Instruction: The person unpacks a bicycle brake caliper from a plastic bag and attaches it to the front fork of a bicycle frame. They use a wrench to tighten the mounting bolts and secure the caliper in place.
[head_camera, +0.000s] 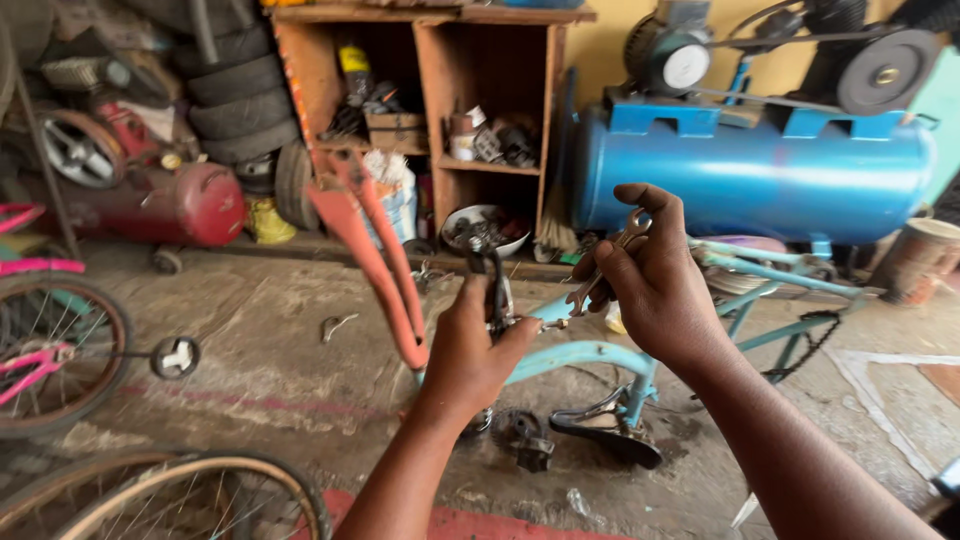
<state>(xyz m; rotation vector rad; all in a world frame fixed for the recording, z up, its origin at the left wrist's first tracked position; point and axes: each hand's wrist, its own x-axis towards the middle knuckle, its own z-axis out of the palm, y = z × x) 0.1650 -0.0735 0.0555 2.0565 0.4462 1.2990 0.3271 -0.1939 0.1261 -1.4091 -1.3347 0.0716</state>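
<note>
The left hand (470, 345) is clamping a dark metal bicycle part (494, 275); the right hand (655, 275) is pinching a silver open-ended spanner (605, 265), which might slip off the small bolt nearby.

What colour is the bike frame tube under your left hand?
Light blue: the frame tube curves beneath the left hand, shown best in the head view.

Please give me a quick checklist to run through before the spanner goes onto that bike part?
1. Spanner held in right hand: ok.
2. Left hand gripping the dark part on the blue frame: ok.
3. Spanner on a nut: not ok, it is held apart from the part.
4. Frame steady on the floor: cannot tell.
5. Spanner size matches: cannot tell.
</note>
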